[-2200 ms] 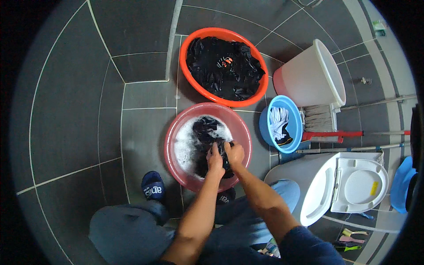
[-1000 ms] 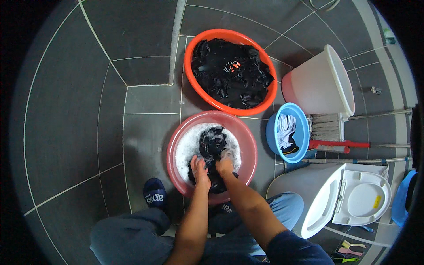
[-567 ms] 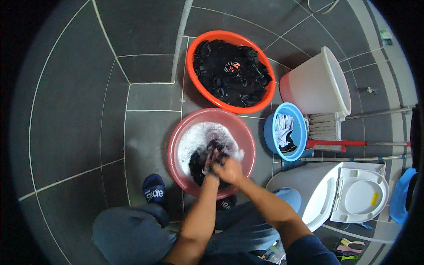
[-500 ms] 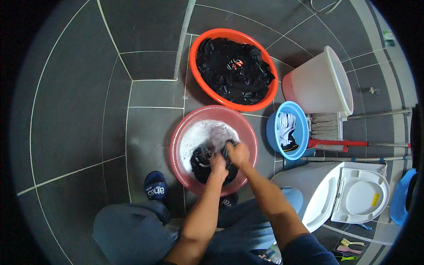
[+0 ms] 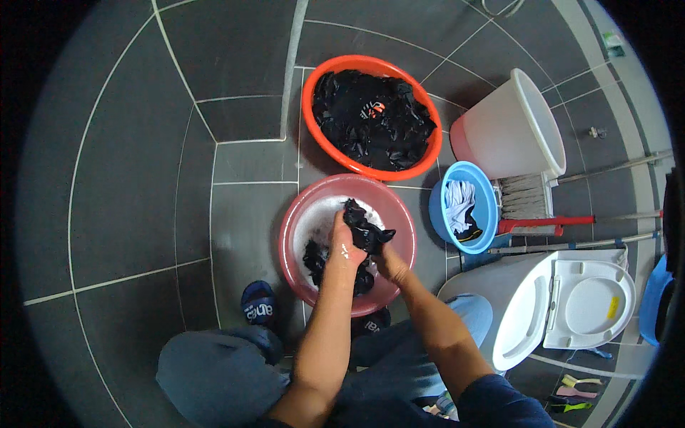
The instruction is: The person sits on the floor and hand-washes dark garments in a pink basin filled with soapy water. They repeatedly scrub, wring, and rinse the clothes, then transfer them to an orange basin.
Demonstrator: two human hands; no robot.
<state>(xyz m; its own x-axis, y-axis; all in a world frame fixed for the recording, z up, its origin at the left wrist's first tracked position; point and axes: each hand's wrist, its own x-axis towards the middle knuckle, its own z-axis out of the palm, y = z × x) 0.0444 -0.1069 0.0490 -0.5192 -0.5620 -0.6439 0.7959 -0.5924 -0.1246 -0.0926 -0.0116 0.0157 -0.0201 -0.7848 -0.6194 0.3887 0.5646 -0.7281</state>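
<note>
In the head view, your left hand [image 5: 344, 241] has its grip clamped on the black cloth [image 5: 367, 234], above the pink basin [image 5: 288, 239]; your right hand [image 5: 390, 264] hides its fingers, so I can't tell its grip. Squeeze low, over the suds [image 5: 308, 225], clear of the submerged fabric [image 5: 314, 262]. The orange tub [image 5: 357, 61] crowds the far rim; the blue bowl [image 5: 437, 207] sits right.
</note>
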